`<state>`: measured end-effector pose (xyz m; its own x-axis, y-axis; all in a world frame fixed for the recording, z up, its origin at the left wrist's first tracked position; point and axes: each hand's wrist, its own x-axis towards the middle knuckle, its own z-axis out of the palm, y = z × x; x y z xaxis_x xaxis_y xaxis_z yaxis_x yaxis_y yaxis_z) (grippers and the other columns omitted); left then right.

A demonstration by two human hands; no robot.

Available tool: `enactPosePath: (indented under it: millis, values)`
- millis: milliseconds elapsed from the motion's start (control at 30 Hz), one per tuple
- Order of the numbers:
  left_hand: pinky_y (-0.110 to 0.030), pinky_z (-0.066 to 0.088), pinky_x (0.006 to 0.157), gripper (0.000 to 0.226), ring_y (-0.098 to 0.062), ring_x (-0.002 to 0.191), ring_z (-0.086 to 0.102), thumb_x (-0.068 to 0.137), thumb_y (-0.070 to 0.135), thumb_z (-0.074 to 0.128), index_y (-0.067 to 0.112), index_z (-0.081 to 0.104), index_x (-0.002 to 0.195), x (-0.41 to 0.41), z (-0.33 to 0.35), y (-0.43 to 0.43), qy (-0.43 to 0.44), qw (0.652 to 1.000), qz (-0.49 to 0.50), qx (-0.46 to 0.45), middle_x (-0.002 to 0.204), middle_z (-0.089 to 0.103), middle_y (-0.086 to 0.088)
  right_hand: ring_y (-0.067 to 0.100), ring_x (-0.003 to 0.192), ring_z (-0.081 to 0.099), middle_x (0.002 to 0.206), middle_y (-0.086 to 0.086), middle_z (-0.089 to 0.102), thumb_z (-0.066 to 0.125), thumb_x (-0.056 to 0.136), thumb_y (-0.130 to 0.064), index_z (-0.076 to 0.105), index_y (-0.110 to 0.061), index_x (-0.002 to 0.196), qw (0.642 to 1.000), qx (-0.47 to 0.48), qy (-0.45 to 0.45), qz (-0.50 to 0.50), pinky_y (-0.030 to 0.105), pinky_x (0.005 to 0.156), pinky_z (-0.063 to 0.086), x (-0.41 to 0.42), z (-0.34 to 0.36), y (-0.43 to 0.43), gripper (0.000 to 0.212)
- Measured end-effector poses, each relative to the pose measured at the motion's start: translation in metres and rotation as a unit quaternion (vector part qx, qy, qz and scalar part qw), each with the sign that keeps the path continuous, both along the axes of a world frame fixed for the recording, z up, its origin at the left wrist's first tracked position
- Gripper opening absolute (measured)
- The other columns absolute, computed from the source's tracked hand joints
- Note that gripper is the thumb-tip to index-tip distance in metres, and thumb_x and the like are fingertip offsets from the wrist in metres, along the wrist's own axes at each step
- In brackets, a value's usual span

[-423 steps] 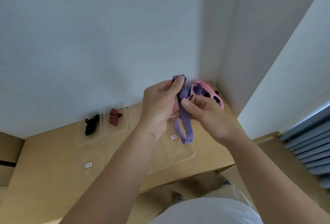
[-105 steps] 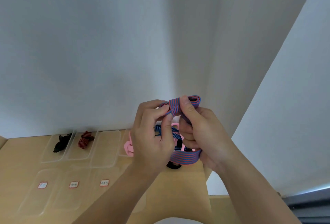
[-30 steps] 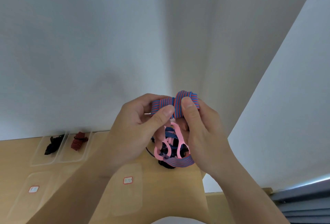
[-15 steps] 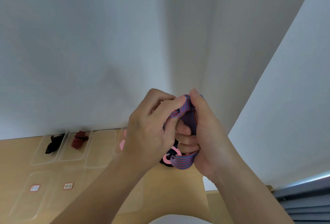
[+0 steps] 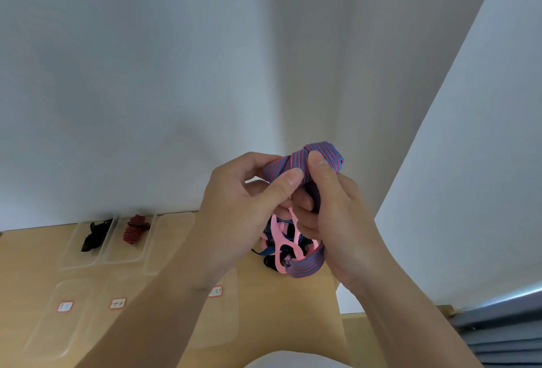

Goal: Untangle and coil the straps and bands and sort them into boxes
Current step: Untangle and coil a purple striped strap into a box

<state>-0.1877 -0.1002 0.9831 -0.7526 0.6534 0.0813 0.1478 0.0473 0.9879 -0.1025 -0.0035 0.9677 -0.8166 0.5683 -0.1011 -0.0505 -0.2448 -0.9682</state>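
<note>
At the far left of the table [image 5: 278, 309], a black strap [image 5: 95, 237] lies in one clear box. A red striped band [image 5: 134, 228] lies in the box just beside it. Next to the right is an empty box [image 5: 173, 250], touching or nearly touching its neighbour.

Right of the boxes and raised above the table, the left hand [image 5: 240, 218] pinches one end of a blue and red striped band [image 5: 311, 159] between its thumb and curled fingers. The band is folded into a short bundle with a turn wrapped across its middle. Its long axis runs roughly left to right, from one thumb to the other.

The right hand [image 5: 340, 215] grips the other end, its thumb pressing on the wrap. A loose loop of the same band hangs out below its palm. Behind and below both hands, a tangle with a pink band [image 5: 281, 246] rests on the table.

The bundle looks nearly finished. The empty box lies down and to the left of it, on the left hand's side, so that hand is the nearer one for carrying it over. The hanging loop probably needs tucking in first, or the coil may spring open once it is let go.
</note>
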Motion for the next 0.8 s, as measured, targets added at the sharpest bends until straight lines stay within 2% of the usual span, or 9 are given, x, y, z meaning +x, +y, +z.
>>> enactPosePath:
  millis: [33,100,233,367,467,533,633,733,800]
  values:
    - [-0.019,0.048,0.050,0.009,-0.012,0.048,0.062,0.089,0.018,0.075,0.017,0.071,0.097,-0.001,-0.001,0.000,0.027,1.000,0.011,0.000,0.066,0.070,-0.002,0.013,0.045,0.018,0.061,0.008,0.019,0.038,0.105,-0.048,0.040,0.002,0.060,1.000,-0.016,-0.001,0.006,0.018,0.040,0.025,0.000,-0.002,0.000,0.066]
    - [-0.022,0.048,0.049,0.016,-0.014,0.049,0.063,0.087,0.017,0.080,0.021,0.069,0.099,-0.002,-0.010,0.000,0.067,0.997,0.037,-0.005,0.067,0.071,-0.002,0.014,0.046,0.014,0.061,0.009,0.020,0.038,0.102,-0.055,0.040,0.004,0.064,0.997,-0.080,0.008,0.017,0.018,0.039,0.023,0.001,-0.005,0.000,0.070]
    - [-0.042,0.057,0.058,0.026,-0.017,0.064,0.070,0.082,0.027,0.078,0.033,0.063,0.102,-0.003,-0.027,0.000,0.222,0.971,0.085,-0.005,0.078,0.071,0.000,0.008,0.042,0.017,0.054,-0.004,0.038,0.041,0.098,-0.061,0.056,-0.021,0.052,0.980,-0.196,-0.007,0.036,0.020,0.039,0.017,0.002,-0.005,0.001,0.062]
    - [-0.036,0.057,0.063,0.030,-0.011,0.074,0.066,0.085,0.012,0.077,0.021,0.067,0.112,-0.002,-0.033,-0.004,0.395,0.915,0.082,0.006,0.096,0.055,0.006,0.011,0.045,0.015,0.057,-0.001,0.038,0.050,0.090,-0.069,0.052,-0.019,0.061,0.979,-0.199,-0.031,0.036,0.021,0.039,0.016,0.003,-0.003,0.003,0.058]
    - [-0.032,0.056,0.068,0.034,-0.013,0.085,0.064,0.085,0.005,0.074,0.022,0.068,0.114,-0.003,-0.036,-0.007,0.456,0.887,0.064,-0.013,0.103,0.055,0.003,0.015,0.049,0.014,0.060,0.004,0.033,0.060,0.090,-0.056,0.048,-0.018,0.063,0.986,-0.162,-0.047,0.018,0.021,0.039,0.018,0.004,-0.002,0.007,0.049]
    - [-0.032,0.059,0.071,0.031,-0.014,0.086,0.068,0.086,0.001,0.071,0.015,0.071,0.114,-0.004,-0.035,-0.008,0.364,0.931,0.001,0.007,0.105,0.058,-0.004,0.015,0.046,0.017,0.061,0.012,0.032,0.059,0.094,-0.046,0.050,-0.011,0.067,0.992,-0.114,-0.046,0.000,0.021,0.039,0.020,0.005,-0.001,0.010,0.044]
    - [-0.035,0.062,0.067,0.020,-0.019,0.074,0.073,0.086,0.008,0.067,0.009,0.070,0.106,-0.003,-0.023,-0.010,0.057,0.996,-0.042,0.045,0.097,0.071,-0.008,0.011,0.042,0.028,0.064,0.015,0.034,0.055,0.099,-0.036,0.053,0.002,0.075,1.000,-0.020,-0.022,0.000,0.018,0.040,0.028,0.006,0.000,0.013,0.045]
    - [-0.032,0.061,0.065,0.021,-0.023,0.066,0.073,0.084,0.012,0.076,0.002,0.068,0.101,-0.006,-0.014,-0.011,-0.122,0.991,-0.012,0.059,0.087,0.075,-0.008,0.016,0.057,0.035,0.062,0.007,0.039,0.055,0.100,-0.041,0.057,0.011,0.091,0.996,0.084,-0.001,0.024,0.026,0.052,0.033,0.005,-0.005,0.014,0.052]
    - [-0.025,0.059,0.062,0.028,-0.019,0.064,0.071,0.078,0.014,0.072,-0.001,0.069,0.102,-0.005,-0.010,-0.009,-0.201,0.977,-0.025,0.070,0.083,0.074,-0.012,0.020,0.068,0.039,0.067,0.021,0.046,0.057,0.094,-0.050,0.054,0.013,0.101,0.994,0.096,0.024,0.038,0.038,0.060,0.038,0.004,-0.006,0.012,0.063]
